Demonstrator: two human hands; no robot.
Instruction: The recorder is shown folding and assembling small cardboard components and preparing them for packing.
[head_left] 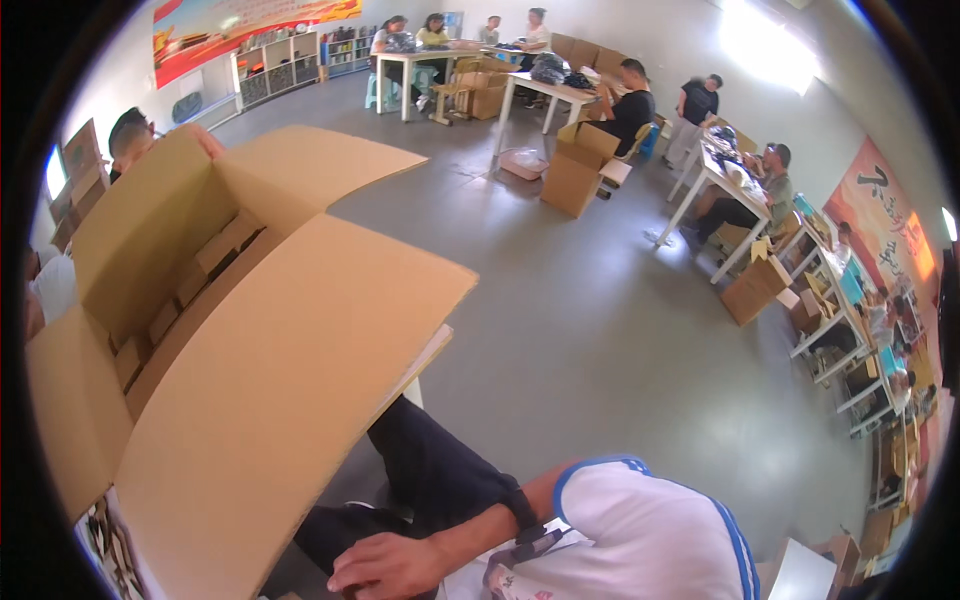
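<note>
My right hand (385, 566) hangs low at the lower edge, beside dark trousers (430, 460). Its fingers bend loosely with no object visible in them, though the fingertips are partly cut off. A dark band (520, 508) circles the wrist, and the arm leads to a white sleeve with blue trim (640, 500). To the left of the hand stands a large cardboard box (300, 380), its flaps spread wide. Inside it lie several small brown cartons (215, 250). My left hand is out of view.
A person (130, 140) is partly hidden behind the box. Across the grey floor (580, 330), people sit at white tables (555, 90). Another cardboard box (578, 175) and a pink tub (523, 163) stand near them. More tables and boxes line the right side.
</note>
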